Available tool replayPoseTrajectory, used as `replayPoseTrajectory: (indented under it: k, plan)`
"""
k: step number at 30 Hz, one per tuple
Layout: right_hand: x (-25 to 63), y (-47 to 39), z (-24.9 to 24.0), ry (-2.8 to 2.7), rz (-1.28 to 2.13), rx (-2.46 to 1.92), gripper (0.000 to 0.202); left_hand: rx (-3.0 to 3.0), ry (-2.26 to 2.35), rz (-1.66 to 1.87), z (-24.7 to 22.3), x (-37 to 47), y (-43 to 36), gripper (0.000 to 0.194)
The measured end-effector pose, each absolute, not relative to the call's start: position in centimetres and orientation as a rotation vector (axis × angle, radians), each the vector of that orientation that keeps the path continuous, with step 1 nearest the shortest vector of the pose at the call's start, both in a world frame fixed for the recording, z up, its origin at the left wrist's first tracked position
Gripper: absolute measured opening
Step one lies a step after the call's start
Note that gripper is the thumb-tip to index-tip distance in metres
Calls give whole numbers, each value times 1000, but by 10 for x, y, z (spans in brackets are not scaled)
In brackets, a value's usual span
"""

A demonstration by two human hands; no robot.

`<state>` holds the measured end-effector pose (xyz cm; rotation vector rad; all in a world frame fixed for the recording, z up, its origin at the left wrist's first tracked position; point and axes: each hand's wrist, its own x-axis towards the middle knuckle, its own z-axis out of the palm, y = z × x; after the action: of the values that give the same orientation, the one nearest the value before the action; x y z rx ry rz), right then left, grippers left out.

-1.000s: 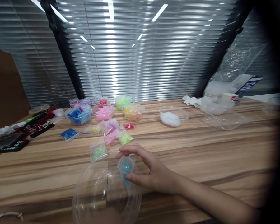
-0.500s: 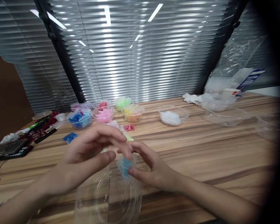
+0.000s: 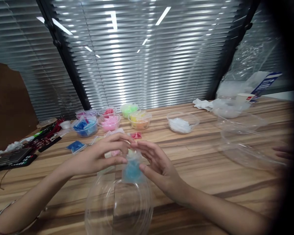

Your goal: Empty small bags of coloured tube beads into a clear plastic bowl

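A small clear bag of light blue bits [image 3: 133, 170] is held upright between my hands, above the rim of a clear plastic bowl [image 3: 149, 212]. My right hand [image 3: 159, 166] grips the bag's right side, thumb in front and fingers curled behind its top. From the left, my left hand [image 3: 107, 153] has bent fingers and thumb at the bag's upper edge, its fingertips meeting those of my right hand. Blur hides the exact pinch. Behind the hands lie a small red packet [image 3: 136, 135] and a blue packet [image 3: 75, 146].
Bowls of blue packets [image 3: 86, 131], pink packets [image 3: 110, 123], yellow-orange packets [image 3: 140, 121] and white pieces [image 3: 180, 125] stand along the back. At right are clear bowls [image 3: 250, 160] and another person's fingers [image 3: 283, 152]. A remote control [image 3: 26, 161] lies left.
My left hand has drawn back and its fingers have closed in at the bag's top. The bag now shows more fully. Another person's fingers and another clear bowl have appeared at right.
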<state>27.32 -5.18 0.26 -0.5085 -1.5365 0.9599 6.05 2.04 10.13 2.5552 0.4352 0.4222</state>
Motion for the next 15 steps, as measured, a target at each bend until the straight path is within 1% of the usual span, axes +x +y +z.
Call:
replayPoseTrajectory:
  k: [3, 5, 6, 11, 13, 15]
  plan:
    - [280, -55, 7, -1633, 607, -624, 49, 2324, 661, 724, 103, 50, 34, 9]
    - [285, -57, 11, -1788, 391, -544, 50, 2180, 802, 1000, 98, 39, 49, 14]
    - [287, -58, 13, -1883, 300, -460, 49, 2155, 841, 1068, 93, 33, 57, 18]
    - [284, -60, 20, -2284, -168, 0, 30, 2078, 1025, 1161, 63, 0, 96, 29]
    - [279, -60, 20, -2356, -260, 64, 25, 2029, 1114, 1157, 51, -13, 105, 37]
    - [276, -60, 19, -2382, -272, 46, 25, 1975, 1182, 1143, 40, -23, 111, 43]
